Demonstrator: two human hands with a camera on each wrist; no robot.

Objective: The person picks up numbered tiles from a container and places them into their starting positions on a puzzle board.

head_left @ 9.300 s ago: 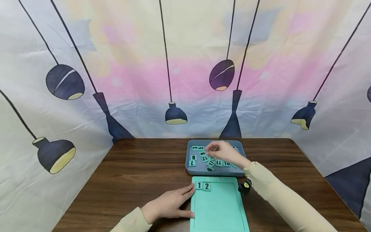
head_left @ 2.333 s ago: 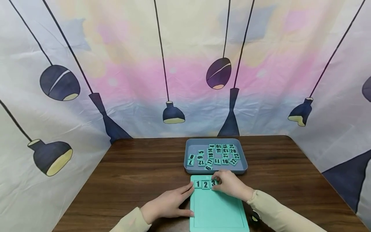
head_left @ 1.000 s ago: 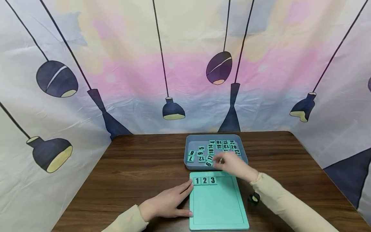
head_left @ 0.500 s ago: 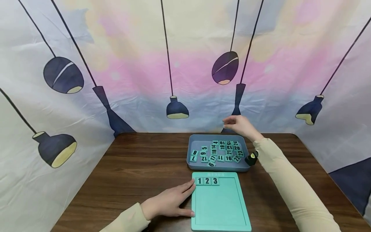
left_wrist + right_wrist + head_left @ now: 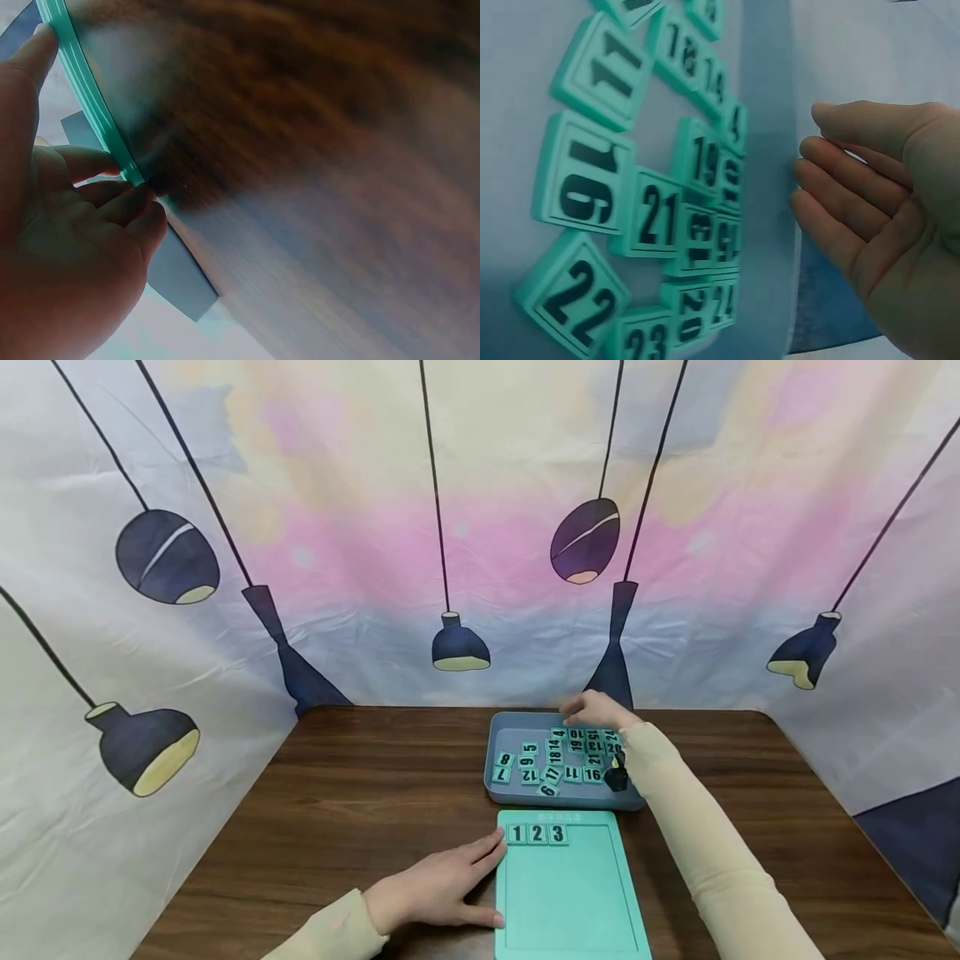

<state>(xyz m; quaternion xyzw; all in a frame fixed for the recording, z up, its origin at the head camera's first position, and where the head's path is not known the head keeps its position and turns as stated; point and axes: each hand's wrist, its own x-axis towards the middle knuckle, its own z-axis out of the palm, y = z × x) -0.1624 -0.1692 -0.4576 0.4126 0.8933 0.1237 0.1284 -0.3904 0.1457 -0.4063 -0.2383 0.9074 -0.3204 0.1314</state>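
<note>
A mint-green board (image 5: 570, 893) lies on the table, with number tiles 1 (image 5: 517, 834), 2 (image 5: 537, 834) and 3 (image 5: 558, 834) in a row at its top left. My left hand (image 5: 438, 885) rests along the board's left edge, fingers and thumb extended against it. Over the back rim of the blue-grey tray (image 5: 513, 797) hovers my right hand (image 5: 598, 710), nearest tile 4 (image 5: 558, 733). The right wrist view shows its fingers (image 5: 840, 180) loosely bent, holding nothing, apart from the tiles. Among the tray's loose tiles are 16 (image 5: 583, 172) and 22 (image 5: 576, 292).
The brown wooden table (image 5: 360, 793) extends to both sides of the board. Behind it hangs a cloth (image 5: 360, 652) printed with lamps. A black wrist device (image 5: 617, 774) on the right sleeve covers some tiles at the tray's right side.
Tile 3 has joined 1 and 2 on the board. My right hand went from the board to the tray, rose above it, then came down to the back rim. The left hand stayed put.
</note>
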